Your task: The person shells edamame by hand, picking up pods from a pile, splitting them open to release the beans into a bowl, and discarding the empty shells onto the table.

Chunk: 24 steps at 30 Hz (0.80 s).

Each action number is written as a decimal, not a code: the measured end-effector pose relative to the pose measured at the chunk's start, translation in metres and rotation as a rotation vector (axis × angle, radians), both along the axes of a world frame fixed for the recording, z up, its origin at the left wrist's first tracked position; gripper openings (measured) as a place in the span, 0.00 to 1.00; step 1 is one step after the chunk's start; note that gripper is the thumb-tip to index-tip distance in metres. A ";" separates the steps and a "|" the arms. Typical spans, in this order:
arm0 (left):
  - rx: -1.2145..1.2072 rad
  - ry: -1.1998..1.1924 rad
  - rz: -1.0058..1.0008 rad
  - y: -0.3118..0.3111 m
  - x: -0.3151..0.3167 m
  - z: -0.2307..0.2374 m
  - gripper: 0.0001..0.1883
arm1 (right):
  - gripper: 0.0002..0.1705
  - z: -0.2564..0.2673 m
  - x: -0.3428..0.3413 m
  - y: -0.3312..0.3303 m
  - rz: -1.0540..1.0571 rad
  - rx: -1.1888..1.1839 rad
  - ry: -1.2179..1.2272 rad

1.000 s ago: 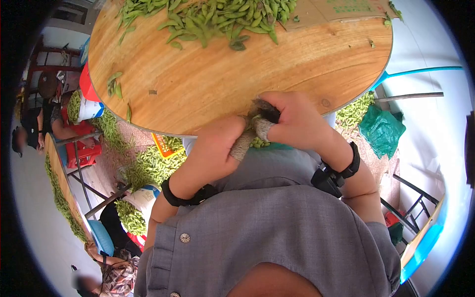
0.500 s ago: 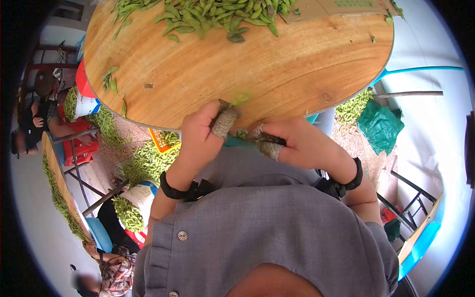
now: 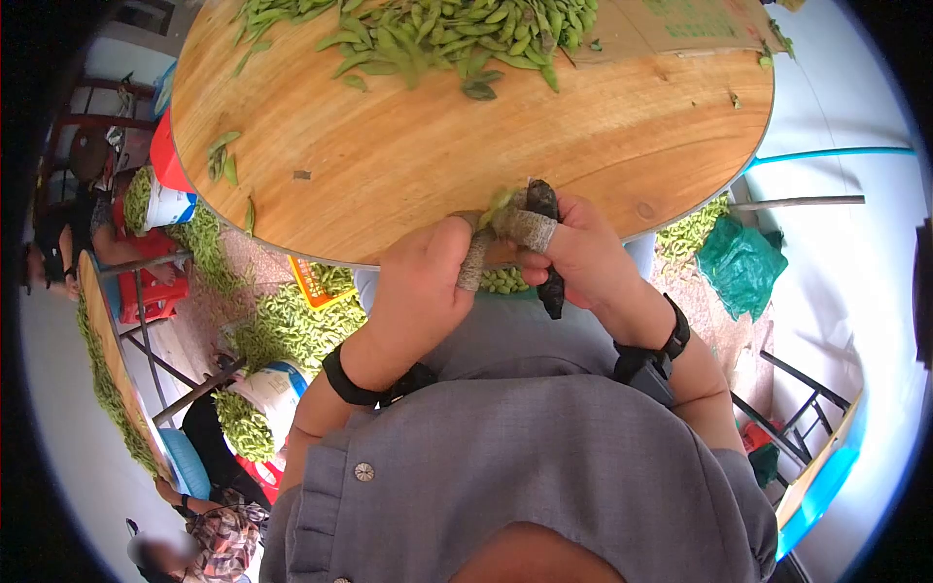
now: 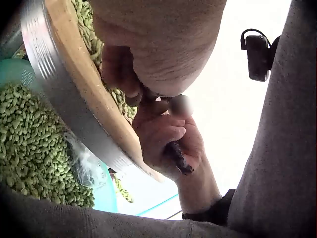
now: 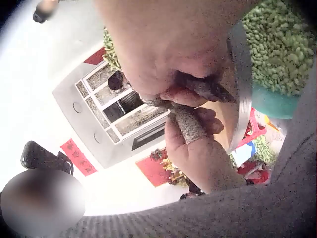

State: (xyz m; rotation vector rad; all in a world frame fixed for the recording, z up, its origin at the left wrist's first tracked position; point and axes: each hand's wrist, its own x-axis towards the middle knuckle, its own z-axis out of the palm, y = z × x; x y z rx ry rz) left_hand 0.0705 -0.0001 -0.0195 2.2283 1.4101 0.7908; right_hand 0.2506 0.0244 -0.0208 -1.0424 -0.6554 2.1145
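Observation:
Both hands meet at the near edge of a round wooden table (image 3: 408, 146). Between their fingertips, in the head view, is a green pod (image 3: 501, 206), partly hidden. The left hand (image 3: 423, 272), its thumb wrapped in tan tape (image 3: 473, 260), pinches the pod's left side. The right hand (image 3: 593, 255) has a taped thumb (image 3: 528, 229) at the pod and curls round a dark, slender object (image 3: 552, 291) that sticks out above and below the fingers. The right wrist view shows its tip (image 5: 218, 91) too. A green pile of pods (image 3: 457, 34) lies across the table's far side.
Shelled beans fill a teal basket (image 4: 106, 191) below the table edge. A few loose pods (image 3: 230, 170) lie at the table's left. Pods and buckets (image 3: 277, 389) stand on the floor at left, near other people. A green bag (image 3: 743, 267) is at right.
The hands were together, moved apart half a second ago, and are together again now with a pod between them. The dark object in the right hand has turned to stand more upright in view.

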 end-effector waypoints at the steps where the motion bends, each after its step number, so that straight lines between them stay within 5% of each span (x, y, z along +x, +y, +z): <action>1: 0.018 0.017 0.002 0.000 0.000 -0.001 0.10 | 0.11 0.000 -0.001 0.000 0.001 0.001 -0.002; 8: 0.064 0.139 -0.067 -0.002 0.001 0.002 0.12 | 0.06 0.002 -0.001 0.004 -0.006 -0.010 0.078; 11: 0.281 0.227 -0.106 -0.002 0.002 -0.002 0.09 | 0.05 0.000 -0.001 0.003 -0.020 0.011 0.121; 17: -0.108 -0.034 -0.150 0.002 -0.004 -0.003 0.06 | 0.07 -0.001 -0.001 0.002 0.006 0.101 0.007; 22: -0.606 -0.489 -0.158 0.002 -0.008 -0.001 0.08 | 0.07 0.002 -0.001 0.000 0.086 0.249 -0.190; 24: -0.583 -0.480 -0.152 0.002 -0.008 -0.003 0.08 | 0.09 0.000 -0.002 0.001 0.072 0.247 -0.184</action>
